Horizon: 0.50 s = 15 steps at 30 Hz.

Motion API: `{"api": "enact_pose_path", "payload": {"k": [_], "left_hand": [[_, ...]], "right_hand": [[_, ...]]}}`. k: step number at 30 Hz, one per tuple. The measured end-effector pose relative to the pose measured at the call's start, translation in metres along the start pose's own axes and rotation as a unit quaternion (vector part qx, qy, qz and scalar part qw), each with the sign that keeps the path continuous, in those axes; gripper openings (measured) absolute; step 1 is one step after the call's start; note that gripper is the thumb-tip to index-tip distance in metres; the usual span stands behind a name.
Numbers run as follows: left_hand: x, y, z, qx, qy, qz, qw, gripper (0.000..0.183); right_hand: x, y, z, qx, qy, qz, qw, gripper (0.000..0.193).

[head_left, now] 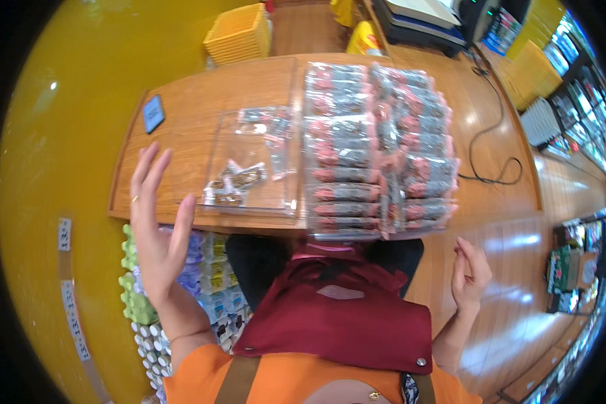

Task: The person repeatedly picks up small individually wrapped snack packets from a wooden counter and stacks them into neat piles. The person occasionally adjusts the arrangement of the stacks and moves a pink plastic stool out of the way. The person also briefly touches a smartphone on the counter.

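Note:
My left hand is raised off the table's left front corner, fingers stretched and thumb apart, with nothing in it. Off to the right, past the table's front edge, my right hand hangs in the air with loosely bent fingers and no object visible in it. Between them, rows of small clear-and-pink wrapped packets with dark contents fill a clear container, whose front edge is near my lap. Left of it lies a shallow clear plastic tray with a few loose packets in it.
A phone lies at the wooden table's left end. A black cable curls across the right part. Yellow stacked baskets stand beyond the far edge. Egg-carton-like trays and bottles sit below on my left.

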<state>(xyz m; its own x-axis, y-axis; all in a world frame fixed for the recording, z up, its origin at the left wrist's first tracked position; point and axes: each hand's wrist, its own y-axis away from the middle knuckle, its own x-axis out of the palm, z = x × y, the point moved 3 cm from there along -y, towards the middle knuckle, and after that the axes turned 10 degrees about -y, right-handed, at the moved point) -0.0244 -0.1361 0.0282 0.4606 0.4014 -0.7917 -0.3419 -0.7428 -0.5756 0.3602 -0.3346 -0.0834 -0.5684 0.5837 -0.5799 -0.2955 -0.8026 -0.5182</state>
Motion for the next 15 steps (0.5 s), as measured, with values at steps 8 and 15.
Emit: {"api": "enact_pose_path", "payload": {"k": [8,15], "left_hand": [[0.097,-0.053,0.080,-0.002,0.001,0.422,0.907,0.047],[0.169,-0.039,0.070,0.125,-0.102,0.520,0.839,0.052]], "right_hand": [[0.003,0.006,-0.009,0.036,0.016,0.020,0.999,0.024],[0.018,0.008,-0.009,0.043,-0.014,0.021,0.999,0.024]]}}
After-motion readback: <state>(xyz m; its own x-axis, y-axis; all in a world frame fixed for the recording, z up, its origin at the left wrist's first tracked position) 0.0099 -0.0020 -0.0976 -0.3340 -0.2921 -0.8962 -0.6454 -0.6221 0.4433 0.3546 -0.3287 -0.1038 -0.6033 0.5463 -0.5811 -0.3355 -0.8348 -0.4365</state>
